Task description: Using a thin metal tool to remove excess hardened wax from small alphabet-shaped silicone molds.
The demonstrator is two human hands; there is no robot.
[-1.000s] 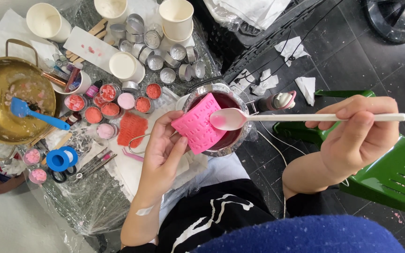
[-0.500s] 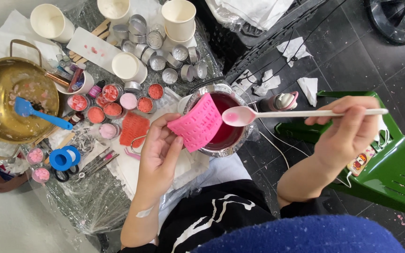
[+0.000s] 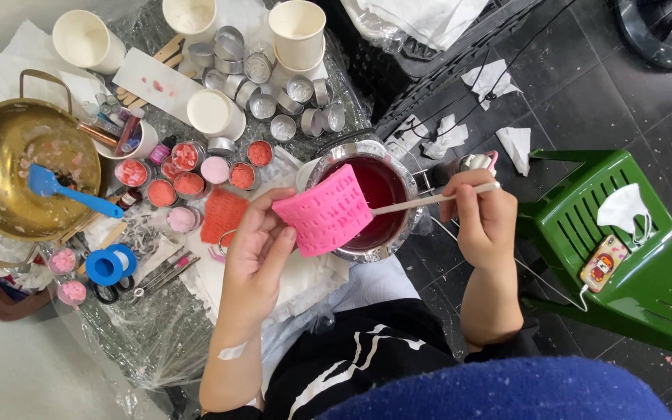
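While a second ago its bowl hung over the far rim, the pale long-handled spoon (image 3: 429, 200) in the right hand (image 3: 485, 218)'s clamped grip now dips behind the pink textured silicone mould (image 3: 324, 210) pinched in the left hand (image 3: 254, 249), into the round metal pot of dark red liquid (image 3: 383, 194).

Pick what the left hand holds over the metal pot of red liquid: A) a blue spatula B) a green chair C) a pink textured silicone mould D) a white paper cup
C: the left hand grips the pink textured silicone mould above the metal pot of red liquid.
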